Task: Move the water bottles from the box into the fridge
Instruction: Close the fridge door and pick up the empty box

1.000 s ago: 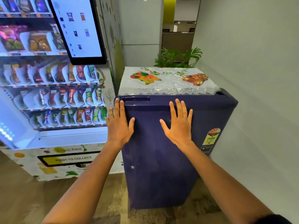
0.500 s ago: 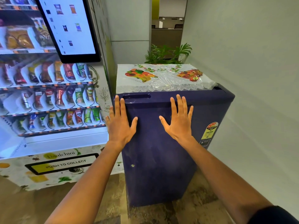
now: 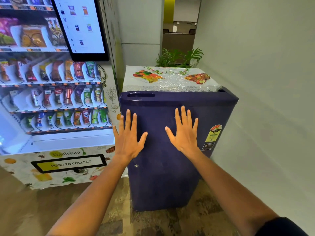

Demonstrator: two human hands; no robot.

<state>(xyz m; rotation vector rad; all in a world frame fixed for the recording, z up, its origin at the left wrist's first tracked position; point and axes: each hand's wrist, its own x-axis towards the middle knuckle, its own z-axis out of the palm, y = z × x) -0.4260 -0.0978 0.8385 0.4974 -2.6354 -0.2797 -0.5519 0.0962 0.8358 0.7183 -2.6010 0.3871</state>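
Fridge (image 3: pixel 170 167): small, dark blue, upright, long axis vertical, door shut and facing the camera. It stands on the floor (image 3: pixel 42 210), directly ahead of both hands, between a vending machine (image 3: pixel 56 103) on the left and a plain wall (image 3: pixel 272 99) on the right. A plastic cover (image 3: pixel 170 79) printed with fruit lies over its top; a plant (image 3: pixel 179 57) shows behind it.

Handle recess (image 3: pixel 141 95): a slot in the door's top edge, at the left corner. Stickers (image 3: pixel 213 135) sit near the right edge.

Left hand (image 3: pixel 128 138): flat, fingers straight and spread, over the left part of the door, below the recess. Whether the palm touches cannot be told. It holds nothing.

Right hand (image 3: pixel 185 135): flat, fingers spread, over the upper middle of the door, well apart from the left hand. Holds nothing.

Box and water bottles: not in view.

Judgement: task at its start, no bottle moved, door not yet opened. The left hand is the nearer to the recess, which lies up and slightly right of its fingertips. With the recess on the left, the door probably hinges on the right and swings toward the wall.
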